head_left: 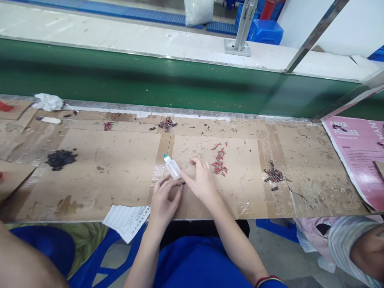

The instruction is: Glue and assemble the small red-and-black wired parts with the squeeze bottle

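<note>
A small translucent squeeze bottle [172, 167] with a blue tip lies tilted on the cardboard just beyond my hands. My left hand [164, 197] has its fingers curled, with thumb and fingertips closed around a small dark piece [181, 184] that is mostly hidden. My right hand [201, 180] is beside the bottle, thumb stretched to its lower side and the other fingers apart from the thumb. Whether the thumb presses on the bottle I cannot tell. Right of that hand is a loose group of small red parts with metal ends [219, 163].
Black pieces [61, 159] are heaped at the left. Dark-and-red parts lie in piles at the back [167, 124] and right [274, 175]. A written paper [127, 220] overhangs the front edge. A green belt [150, 86] runs behind. People sit at both sides.
</note>
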`<state>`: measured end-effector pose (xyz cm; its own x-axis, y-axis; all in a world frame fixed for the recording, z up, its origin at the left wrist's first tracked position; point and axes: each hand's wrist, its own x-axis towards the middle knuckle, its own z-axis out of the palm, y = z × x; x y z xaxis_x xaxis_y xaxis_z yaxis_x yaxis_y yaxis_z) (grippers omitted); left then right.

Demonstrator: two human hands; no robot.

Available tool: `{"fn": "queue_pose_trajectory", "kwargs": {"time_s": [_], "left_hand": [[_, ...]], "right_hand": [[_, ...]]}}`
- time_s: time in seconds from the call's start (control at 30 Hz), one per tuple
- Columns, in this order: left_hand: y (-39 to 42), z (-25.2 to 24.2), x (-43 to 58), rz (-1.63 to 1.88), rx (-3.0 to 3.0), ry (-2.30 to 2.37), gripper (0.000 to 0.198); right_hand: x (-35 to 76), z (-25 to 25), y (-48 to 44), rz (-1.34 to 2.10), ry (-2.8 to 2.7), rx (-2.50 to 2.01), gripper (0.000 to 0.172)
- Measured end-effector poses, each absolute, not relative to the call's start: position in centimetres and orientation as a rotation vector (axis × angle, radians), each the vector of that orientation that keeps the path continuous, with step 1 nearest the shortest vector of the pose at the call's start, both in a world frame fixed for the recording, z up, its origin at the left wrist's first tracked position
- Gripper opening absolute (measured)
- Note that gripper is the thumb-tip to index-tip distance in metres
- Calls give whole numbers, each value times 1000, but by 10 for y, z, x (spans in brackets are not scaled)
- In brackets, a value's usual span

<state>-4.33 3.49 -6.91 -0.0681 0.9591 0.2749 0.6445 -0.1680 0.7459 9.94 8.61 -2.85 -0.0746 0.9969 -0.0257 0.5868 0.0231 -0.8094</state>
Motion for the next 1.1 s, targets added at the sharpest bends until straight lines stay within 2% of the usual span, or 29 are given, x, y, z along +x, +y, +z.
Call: {"fn": "queue_pose_trajectory", "kwargs": {"time_s": [0.1,0.23,0.3,0.43,0.53,0.67,0.83,1.1], "left_hand": [[33,-76,-46,1143,1891,1723,14],[34,-79,-48,1154,1891,1729,15],[33,-76,-48,1152,1864,1713,14],[29,-66,-41,1078,1804,1650,14],[27,-64,-31,1037,1785,1590,14],[26,-69,-14,1036,1812,1559,13],[25,-71,-7,1007,1872,1568,12],[24,-66,-10,988,1983,1577,13]], "right_hand": [[67,-21,104,895,-1884,-1734,54],[44,-12,118,861,-2001,-1817,30],[53,-9,118,919,-1928,-1769,25],[101,-3,102,1329,-1575,-1418,37],[140,-1,78,1482,-1281,-1298,42],[171,-6,52,1431,-899,-1290,34],[183,-19,42,1288,-572,-1240,33],[176,-33,30,1099,-771,-1413,24]]}}
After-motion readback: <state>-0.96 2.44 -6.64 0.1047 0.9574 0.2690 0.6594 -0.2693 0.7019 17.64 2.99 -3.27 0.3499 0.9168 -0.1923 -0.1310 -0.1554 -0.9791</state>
